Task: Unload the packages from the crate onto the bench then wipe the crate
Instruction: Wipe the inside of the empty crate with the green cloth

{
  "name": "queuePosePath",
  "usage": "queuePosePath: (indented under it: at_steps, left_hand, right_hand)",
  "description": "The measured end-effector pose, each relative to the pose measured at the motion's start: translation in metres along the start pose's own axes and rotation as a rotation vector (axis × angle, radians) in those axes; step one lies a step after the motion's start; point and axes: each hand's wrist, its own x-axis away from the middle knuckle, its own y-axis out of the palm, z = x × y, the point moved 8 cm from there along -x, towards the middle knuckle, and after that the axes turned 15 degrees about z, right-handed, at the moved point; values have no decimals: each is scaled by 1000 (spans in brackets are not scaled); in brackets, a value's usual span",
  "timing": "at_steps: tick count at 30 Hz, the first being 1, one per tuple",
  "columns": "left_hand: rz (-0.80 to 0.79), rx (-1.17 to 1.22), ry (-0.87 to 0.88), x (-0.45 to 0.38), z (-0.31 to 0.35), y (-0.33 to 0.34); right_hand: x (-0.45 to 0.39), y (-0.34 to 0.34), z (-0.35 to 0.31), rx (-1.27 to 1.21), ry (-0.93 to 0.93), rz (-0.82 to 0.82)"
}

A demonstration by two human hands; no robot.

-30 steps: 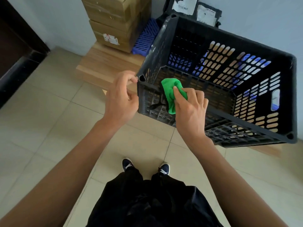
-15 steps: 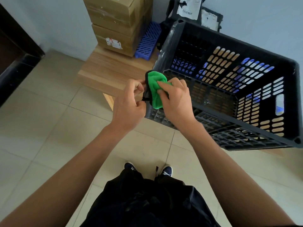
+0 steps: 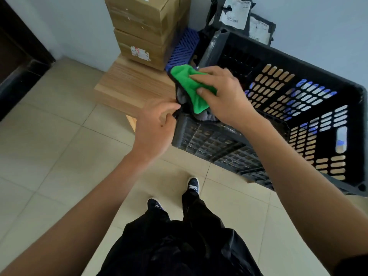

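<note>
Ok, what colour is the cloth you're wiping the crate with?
Bright green cloth, with a grey underside showing at its lower edge; head view.

The crate [image 3: 298,108] sits on the surface [image 3: 131,86]; left of the crate stand stacked boxes [image 3: 145,30], behind it packages [image 3: 245,14], at its near-left corner my cloth [image 3: 189,86].

the black slatted plastic crate [image 3: 310,108] sits tilted at the right of the frame with its open top facing the viewer, a green cloth [image 3: 189,86] draped over its near-left corner, while brown cardboard boxes [image 3: 143,30] and black mailer bags [image 3: 241,14] rest on the wooden bench [image 3: 131,86] at upper centre.
</note>
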Motion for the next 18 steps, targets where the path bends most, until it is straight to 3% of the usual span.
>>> queuePosePath:
  at_steps: [3, 9, 14, 18]
  left_hand:
    - [92, -139, 94, -2, 2, 1]
    - [137, -210, -11, -10, -5, 8]
    - [116, -264, 16, -11, 4, 26]
    - [94, -345, -65, -12, 3, 37]
  right_hand:
    - [0, 31, -12, 49, -225, -109]
    - [-15, 45, -10, 87, -463, -98]
    - [-47, 37, 31, 91, -388, 50]
    - [-77, 34, 62, 105, -303, 108]
